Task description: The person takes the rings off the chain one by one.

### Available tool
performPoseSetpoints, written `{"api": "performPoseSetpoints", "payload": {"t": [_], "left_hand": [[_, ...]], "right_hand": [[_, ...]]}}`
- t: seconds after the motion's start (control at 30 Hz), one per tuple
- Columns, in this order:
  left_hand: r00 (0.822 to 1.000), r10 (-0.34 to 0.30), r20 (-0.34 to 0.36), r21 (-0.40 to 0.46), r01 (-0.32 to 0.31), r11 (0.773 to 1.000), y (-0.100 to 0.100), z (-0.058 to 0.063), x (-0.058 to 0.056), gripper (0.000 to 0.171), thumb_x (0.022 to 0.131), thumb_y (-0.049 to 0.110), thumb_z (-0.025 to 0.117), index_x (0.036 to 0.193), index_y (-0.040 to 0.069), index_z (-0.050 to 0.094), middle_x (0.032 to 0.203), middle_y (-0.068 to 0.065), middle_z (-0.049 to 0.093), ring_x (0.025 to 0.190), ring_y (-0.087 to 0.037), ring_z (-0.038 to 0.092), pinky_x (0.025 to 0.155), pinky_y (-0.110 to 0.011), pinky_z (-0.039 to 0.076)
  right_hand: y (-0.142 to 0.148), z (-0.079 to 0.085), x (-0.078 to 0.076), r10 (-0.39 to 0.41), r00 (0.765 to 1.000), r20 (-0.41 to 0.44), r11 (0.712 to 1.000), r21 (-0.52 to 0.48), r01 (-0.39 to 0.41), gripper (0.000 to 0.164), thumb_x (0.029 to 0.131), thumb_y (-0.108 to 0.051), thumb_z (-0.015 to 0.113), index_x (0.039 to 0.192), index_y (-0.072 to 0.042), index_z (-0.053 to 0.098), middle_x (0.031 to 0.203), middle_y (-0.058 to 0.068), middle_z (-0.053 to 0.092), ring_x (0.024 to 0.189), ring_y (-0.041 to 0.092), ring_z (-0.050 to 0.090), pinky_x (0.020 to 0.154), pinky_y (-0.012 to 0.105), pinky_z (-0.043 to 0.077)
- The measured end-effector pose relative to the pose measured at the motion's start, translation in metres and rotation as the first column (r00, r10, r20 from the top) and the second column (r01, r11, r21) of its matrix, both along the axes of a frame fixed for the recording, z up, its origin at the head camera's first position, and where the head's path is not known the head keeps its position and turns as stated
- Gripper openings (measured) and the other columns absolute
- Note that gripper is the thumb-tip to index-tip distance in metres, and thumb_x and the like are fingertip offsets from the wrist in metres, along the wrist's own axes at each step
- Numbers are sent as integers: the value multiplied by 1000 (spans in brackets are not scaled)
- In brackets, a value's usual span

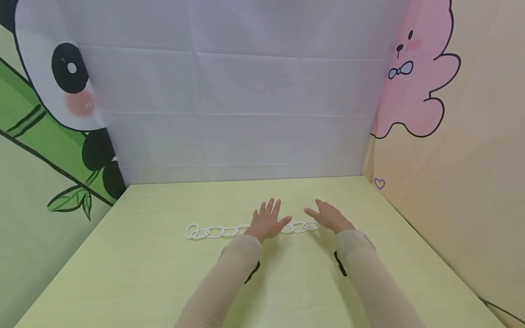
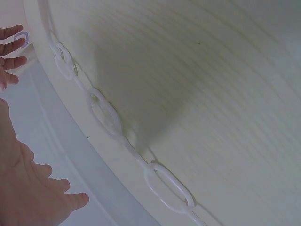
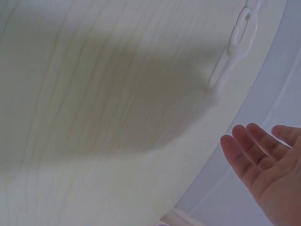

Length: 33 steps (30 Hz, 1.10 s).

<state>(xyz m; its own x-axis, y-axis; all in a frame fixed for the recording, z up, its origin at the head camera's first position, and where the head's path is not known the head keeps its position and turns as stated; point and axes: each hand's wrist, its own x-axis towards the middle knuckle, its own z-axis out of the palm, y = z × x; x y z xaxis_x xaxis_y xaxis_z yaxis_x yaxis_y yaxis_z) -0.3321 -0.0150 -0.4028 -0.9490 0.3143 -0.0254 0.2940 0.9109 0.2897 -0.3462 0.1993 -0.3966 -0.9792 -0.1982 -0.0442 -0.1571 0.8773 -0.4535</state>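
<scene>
A white plastic chain (image 1: 215, 232) of oval links lies stretched from left to right across the table, its left end looped back on itself. My left hand (image 1: 266, 223) hovers over the chain's middle with fingers spread, hiding several links in the head view. Near the chain's right end, my right hand (image 1: 329, 216) is held above the table, its fingers extended. Neither hand holds anything. In the left wrist view the chain (image 2: 104, 113) runs diagonally, apart from the left hand (image 2: 33, 183). The right wrist view has the chain's end (image 3: 240, 37) above the right hand (image 3: 268, 165).
The pale yellow wood-grain table (image 1: 135, 273) reaches back to a white cloth backdrop (image 1: 246, 91). Side walls carry cartoon drawings, with a pink bear (image 1: 418, 91) on the right and a panda (image 1: 53, 68) on the left.
</scene>
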Motion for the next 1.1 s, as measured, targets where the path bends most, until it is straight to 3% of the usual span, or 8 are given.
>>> {"api": "performPoseSetpoints", "payload": {"t": [0.33, 0.53, 0.63, 0.83, 1.1], "left_hand": [[999, -40, -28, 31, 41, 999, 5, -4, 0, 71, 96, 54, 31, 148, 9, 11, 151, -14, 11, 136, -35, 10, 106, -52, 15], [980, -124, -155, 70, 136, 988, 6, -8, 1, 71, 96, 47, 39, 145, 0, 17, 147, -19, 22, 133, -35, 21, 105, -48, 23], [974, -134, -182, 59, 147, 987, 8, -7, 1, 69, 96, 43, 42, 144, -1, 19, 146, -20, 25, 132, -35, 24, 105, -45, 24], [979, -125, -162, 57, 136, 989, 11, -7, 3, 67, 96, 40, 46, 144, 1, 21, 146, -18, 25, 132, -32, 24, 105, -43, 24], [977, -149, -151, 93, 164, 982, 11, -9, 5, 62, 95, 34, 50, 143, 2, 26, 145, -17, 29, 131, -29, 29, 104, -40, 28]], "right_hand": [[-2, -7, 1, 6, 1000, 9, 1000, -6, -6, 77, 94, -50, 43, 138, 10, 27, 139, 30, 29, 127, 44, 27, 102, 56, 23], [-2, -12, 0, 3, 1000, 26, 1000, -10, -3, 74, 94, -47, 46, 137, 10, 29, 138, 30, 32, 126, 44, 28, 101, 55, 24], [-2, -14, -2, 0, 1000, 29, 1000, -14, 0, 73, 94, -45, 48, 137, 11, 30, 137, 31, 33, 126, 44, 30, 101, 55, 24], [-3, -17, -2, -2, 999, 32, 1000, -16, 2, 74, 93, -46, 49, 136, 11, 31, 136, 30, 34, 126, 43, 30, 101, 54, 25], [-4, -20, 2, 18, 999, 35, 999, -40, -16, 65, 91, -32, 59, 133, 12, 36, 131, 29, 41, 121, 43, 37, 99, 52, 30]]}}
